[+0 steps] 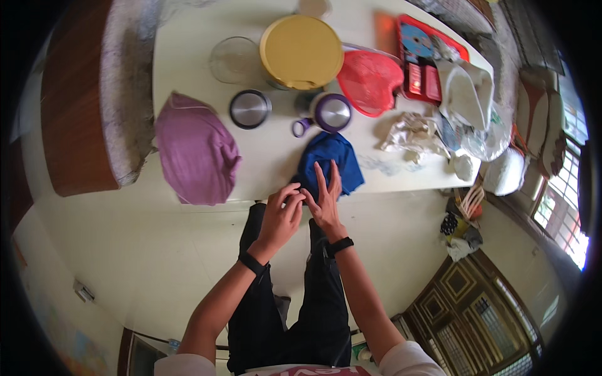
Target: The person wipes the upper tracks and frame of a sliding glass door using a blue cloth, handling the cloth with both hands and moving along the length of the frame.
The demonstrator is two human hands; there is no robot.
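Observation:
Both hands are at the near edge of a white table. My left hand has curled fingers near the lower left corner of a crumpled blue cloth; whether it pinches the cloth cannot be told. My right hand is spread, with two fingers extended over the cloth and the thumb close to the left fingertips. Just beyond the cloth stands a purple-rimmed container with a metal lid, a purple ring-shaped piece beside it. A black-rimmed metal lid or container is further left.
A purple cloth lies at the left. Further back are a large yellow-lidded container, a clear glass bowl and a red mesh basket. A red tray, crumpled plastic and a white container occupy the right.

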